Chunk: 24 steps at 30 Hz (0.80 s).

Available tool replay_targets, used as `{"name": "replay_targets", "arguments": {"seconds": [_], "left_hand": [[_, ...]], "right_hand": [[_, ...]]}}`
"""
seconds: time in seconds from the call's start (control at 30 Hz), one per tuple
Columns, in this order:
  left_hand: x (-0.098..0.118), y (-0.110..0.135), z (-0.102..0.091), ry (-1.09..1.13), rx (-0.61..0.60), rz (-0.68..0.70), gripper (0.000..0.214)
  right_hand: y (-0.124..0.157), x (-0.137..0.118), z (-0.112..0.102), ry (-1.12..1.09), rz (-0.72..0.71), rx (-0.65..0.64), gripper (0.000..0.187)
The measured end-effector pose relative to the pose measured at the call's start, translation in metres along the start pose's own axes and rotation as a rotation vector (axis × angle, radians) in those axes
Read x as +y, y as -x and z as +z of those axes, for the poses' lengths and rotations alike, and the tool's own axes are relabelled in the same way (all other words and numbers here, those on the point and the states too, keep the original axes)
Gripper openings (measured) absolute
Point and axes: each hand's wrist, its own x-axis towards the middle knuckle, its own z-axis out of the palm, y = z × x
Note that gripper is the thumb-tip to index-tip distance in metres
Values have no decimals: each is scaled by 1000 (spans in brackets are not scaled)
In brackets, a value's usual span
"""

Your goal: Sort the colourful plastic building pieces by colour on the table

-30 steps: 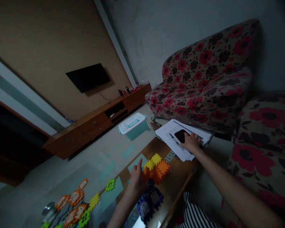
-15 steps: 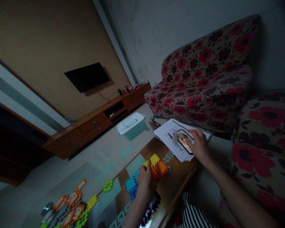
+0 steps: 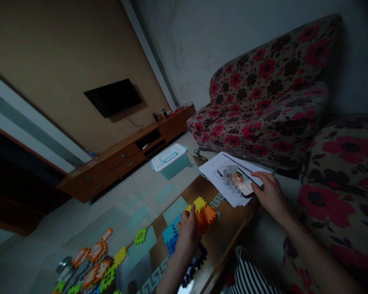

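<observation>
My right hand [image 3: 270, 192] pinches the near right edge of a smartphone [image 3: 247, 188] between thumb and fingers. Its lit screen shows a picture, partly blurred out. Below the phone lie printed paper sheets [image 3: 214, 167] with a dark pen on them. My left hand [image 3: 188, 228] is closed on a joined group of gear-edged plastic building pieces on the glass table, index finger against a yellow piece [image 3: 200, 203]. Orange pieces [image 3: 207, 216] sit right of that hand, light blue pieces [image 3: 169, 234] left of it. Dark blue ones are partly hidden under the wrist.
More gear-edged pieces, orange [image 3: 98, 251], yellow [image 3: 120, 256] and green [image 3: 140, 236], lie at the left of the glass table [image 3: 233, 224]. A teal lidded box [image 3: 171, 163] stands beyond it. Flowered sofas [image 3: 263, 102] line the right side.
My right hand has moved slightly right, and the phone has shifted with it and tilted. The left hand stays on the plastic pieces.
</observation>
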Motion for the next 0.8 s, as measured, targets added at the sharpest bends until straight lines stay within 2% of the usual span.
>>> {"name": "replay_targets", "arguments": {"seconds": [0.13,0.2,0.27,0.37,0.43,0.5,0.6,0.7,0.8], "left_hand": [[4,4,-6,4,-7,-18,86],[8,8,-7,11,37,-12,82],[12,13,-6,64,93,13,75],[23,23,6,245,153,87,73],[34,30,20,396,166,142,79],[48,38,35,541,170,175,81],[71,54,54,745,162,184,78],[93,68,67,968,143,168,78],[111,74,75,1208,126,143,81]], "right_hand": [[0,8,6,89,2,-61,29],[-2,11,11,222,46,-168,30],[-5,11,19,382,119,-327,30],[-11,5,38,537,220,-522,45],[-16,1,52,580,263,-566,61],[-24,1,61,602,317,-557,72],[-41,9,62,523,416,-576,69],[-55,18,51,267,454,-639,50],[-50,19,35,20,462,-535,31]]}}
